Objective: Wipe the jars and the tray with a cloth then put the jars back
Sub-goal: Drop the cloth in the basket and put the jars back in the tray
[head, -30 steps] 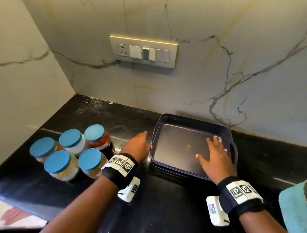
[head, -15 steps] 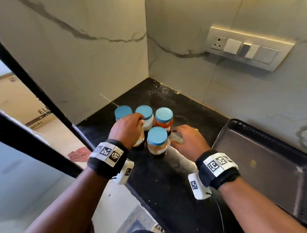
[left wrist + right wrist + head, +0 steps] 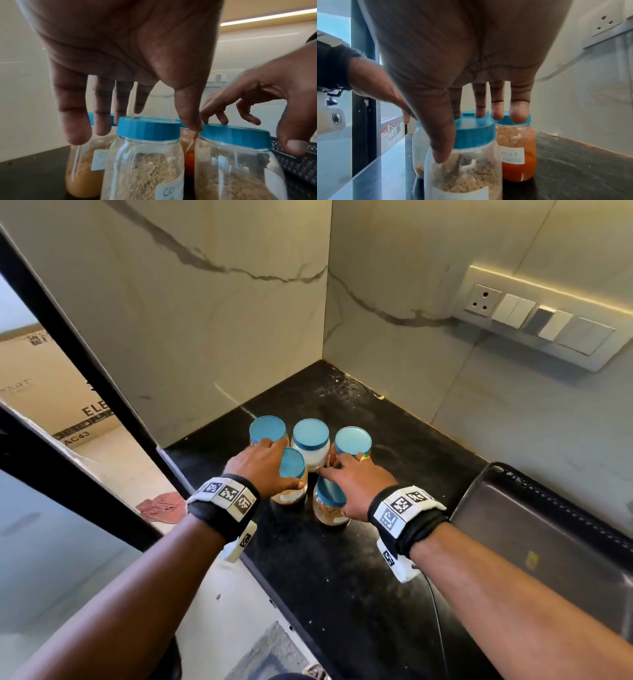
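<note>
Several blue-lidded jars stand grouped in the corner of the black counter [image 3: 342, 583]. My left hand [image 3: 274, 463] hangs over the front-left jar [image 3: 293, 465]. Its fingers are straight and reach down behind the lid beside the back-left jar [image 3: 267, 429], and its thumb is at the lid's right side. My right hand [image 3: 346, 474] covers the front-right jar [image 3: 329, 496]. That hand's thumb lies against the jar's neck [image 3: 471, 155], and two outer fingertips touch the chilli powder jar's lid [image 3: 517, 155]. The dark tray [image 3: 534, 491] lies empty at the right. No cloth is in view.
Two marble walls meet just behind the jars. A switch panel [image 3: 537, 320] is on the right wall. The counter ends at the left by a black frame [image 3: 85, 364] and glass, with a cardboard box [image 3: 51, 392] on the floor beyond.
The view swung from the tray to the jars. Both hands left the tray; the left settled over the front-left jar and the right moved from the counter onto the front-right and chilli jars.
</note>
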Demonstrator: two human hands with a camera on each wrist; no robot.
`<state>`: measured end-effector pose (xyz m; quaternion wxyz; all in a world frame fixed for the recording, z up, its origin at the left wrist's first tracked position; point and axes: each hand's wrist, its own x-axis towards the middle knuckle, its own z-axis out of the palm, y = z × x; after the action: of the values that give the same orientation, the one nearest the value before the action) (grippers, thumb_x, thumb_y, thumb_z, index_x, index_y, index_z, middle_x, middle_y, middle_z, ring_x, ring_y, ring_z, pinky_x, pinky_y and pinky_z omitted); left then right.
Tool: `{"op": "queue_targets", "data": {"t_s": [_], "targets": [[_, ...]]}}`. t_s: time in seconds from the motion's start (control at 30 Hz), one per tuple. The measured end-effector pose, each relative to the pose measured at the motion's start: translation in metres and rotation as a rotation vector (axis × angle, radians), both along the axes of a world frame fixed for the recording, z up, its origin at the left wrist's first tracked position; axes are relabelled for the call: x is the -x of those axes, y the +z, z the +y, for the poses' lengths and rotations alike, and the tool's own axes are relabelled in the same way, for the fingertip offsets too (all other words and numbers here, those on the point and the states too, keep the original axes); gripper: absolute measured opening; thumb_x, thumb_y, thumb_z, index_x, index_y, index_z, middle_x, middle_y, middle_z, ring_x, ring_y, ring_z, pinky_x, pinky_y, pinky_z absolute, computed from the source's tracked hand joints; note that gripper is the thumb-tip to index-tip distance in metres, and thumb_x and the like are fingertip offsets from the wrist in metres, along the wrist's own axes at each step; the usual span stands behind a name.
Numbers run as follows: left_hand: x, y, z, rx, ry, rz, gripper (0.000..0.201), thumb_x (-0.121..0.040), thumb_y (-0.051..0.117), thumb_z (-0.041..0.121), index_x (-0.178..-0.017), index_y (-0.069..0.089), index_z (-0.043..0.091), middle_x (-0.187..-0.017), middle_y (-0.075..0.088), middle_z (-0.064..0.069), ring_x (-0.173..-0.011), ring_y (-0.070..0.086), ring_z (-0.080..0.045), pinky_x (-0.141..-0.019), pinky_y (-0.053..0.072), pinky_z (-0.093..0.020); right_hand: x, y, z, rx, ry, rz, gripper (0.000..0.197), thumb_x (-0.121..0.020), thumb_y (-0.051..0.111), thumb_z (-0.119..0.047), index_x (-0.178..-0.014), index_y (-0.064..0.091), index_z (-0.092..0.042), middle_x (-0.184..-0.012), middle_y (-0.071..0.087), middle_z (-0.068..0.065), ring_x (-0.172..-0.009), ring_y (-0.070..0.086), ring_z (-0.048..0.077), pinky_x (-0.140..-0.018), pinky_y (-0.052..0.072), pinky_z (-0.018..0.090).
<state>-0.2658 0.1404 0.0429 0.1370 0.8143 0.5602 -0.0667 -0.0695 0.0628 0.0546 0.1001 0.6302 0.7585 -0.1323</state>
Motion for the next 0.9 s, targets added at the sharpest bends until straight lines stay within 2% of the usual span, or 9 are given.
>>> {"op": "queue_targets", "data": {"t_s": [0.13, 0.2, 0.33, 0.43, 0.5, 0.6, 0.73, 0.8, 0.9], "targets": [[-0.006, -0.005, 0.003, -0.022, 0.012, 0.005, 0.092, -0.080, 0.070, 0.066, -0.150, 0.035, 0.020, -0.135, 0.055, -0.009, -0.117, 0.059, -0.028, -0.094, 0.053, -0.039, 0.002, -0.006, 0.000, 0.032, -0.046, 0.060, 0.075, -0.081, 0.075, -0.021, -0.145, 0.037, -0.027, -0.134, 0.047, 0.011, -0.121, 0.055, 0.035, -0.093, 0.055, 0.046], [-0.008, -0.005, 0.001, -0.025, 0.014, 0.010, 0.088, -0.078, 0.072, 0.063, -0.146, 0.040, 0.018, -0.129, 0.056, -0.009, -0.112, 0.060, -0.027, -0.091, 0.054, -0.037, 0.000, -0.007, -0.006, 0.031, -0.081, 0.095, 0.073, -0.078, 0.077, -0.024, -0.140, 0.040, -0.025, -0.127, 0.050, 0.010, -0.115, 0.058, 0.033, -0.088, 0.056, 0.043], [-0.012, 0.007, -0.006, -0.025, -0.045, 0.035, 0.086, -0.072, 0.073, 0.066, -0.139, 0.044, 0.020, -0.119, 0.057, -0.005, -0.097, 0.052, -0.018, -0.087, 0.053, -0.033, -0.017, -0.004, -0.031, -0.003, -0.194, 0.193, 0.072, -0.070, 0.082, -0.043, -0.129, 0.045, -0.023, -0.120, 0.054, 0.007, -0.109, 0.058, 0.028, -0.085, 0.053, 0.038], [-0.021, 0.031, -0.014, -0.057, -0.117, 0.022, 0.089, -0.075, 0.071, 0.068, -0.146, 0.039, 0.024, -0.132, 0.054, -0.005, -0.110, 0.054, -0.020, -0.093, 0.052, -0.036, -0.041, 0.014, -0.054, -0.031, -0.361, 0.304, 0.080, -0.069, 0.080, -0.057, -0.133, 0.042, -0.027, -0.121, 0.055, 0.004, -0.109, 0.057, 0.025, -0.092, 0.055, 0.041], [-0.036, 0.054, -0.022, -0.069, -0.186, -0.029, 0.093, -0.077, 0.072, 0.066, -0.151, 0.033, 0.025, -0.141, 0.050, -0.006, -0.123, 0.052, -0.023, -0.099, 0.049, -0.039, -0.065, 0.029, -0.071, -0.073, -0.467, 0.352, 0.080, -0.068, 0.081, -0.058, -0.134, 0.043, -0.029, -0.117, 0.053, 0.000, -0.107, 0.056, 0.023, -0.090, 0.053, 0.037], [-0.074, 0.081, -0.031, -0.085, -0.342, -0.117, 0.094, -0.077, 0.074, 0.064, -0.152, 0.031, 0.026, -0.141, 0.048, -0.006, -0.124, 0.051, -0.024, -0.100, 0.047, -0.039, -0.111, 0.051, -0.101, -0.192, -0.624, 0.360, 0.079, -0.066, 0.083, -0.054, -0.132, 0.047, -0.030, -0.116, 0.054, 0.000, -0.103, 0.056, 0.023, -0.086, 0.048, 0.033], [-0.145, 0.098, -0.043, -0.122, -0.528, -0.228, 0.080, -0.077, 0.074, 0.059, -0.146, 0.044, 0.031, -0.131, 0.056, -0.004, -0.115, 0.054, -0.023, -0.094, 0.047, -0.034, -0.169, 0.065, -0.134, -0.278, -0.871, 0.294, 0.075, -0.065, 0.084, -0.047, -0.129, 0.052, -0.026, -0.119, 0.063, 0.009, -0.105, 0.060, 0.029, -0.085, 0.048, 0.033], [-0.188, 0.098, -0.049, -0.113, -0.619, -0.222, 0.080, -0.071, 0.071, 0.063, -0.142, 0.050, 0.032, -0.126, 0.061, -0.004, -0.111, 0.058, -0.025, -0.095, 0.050, -0.037, -0.192, 0.065, -0.148, -0.274, -0.985, 0.255, 0.074, -0.066, 0.085, -0.045, -0.129, 0.052, -0.022, -0.120, 0.063, 0.011, -0.107, 0.061, 0.032, -0.087, 0.051, 0.036], [-0.260, 0.087, -0.058, -0.105, -0.766, -0.194, 0.079, -0.066, 0.068, 0.063, -0.137, 0.052, 0.032, -0.120, 0.063, -0.006, -0.107, 0.061, -0.029, -0.088, 0.052, -0.037, -0.223, 0.058, -0.166, -0.248, -1.096, 0.185, 0.073, -0.070, 0.083, -0.042, -0.131, 0.051, -0.019, -0.124, 0.063, 0.012, -0.112, 0.061, 0.033, -0.094, 0.052, 0.040]]}}
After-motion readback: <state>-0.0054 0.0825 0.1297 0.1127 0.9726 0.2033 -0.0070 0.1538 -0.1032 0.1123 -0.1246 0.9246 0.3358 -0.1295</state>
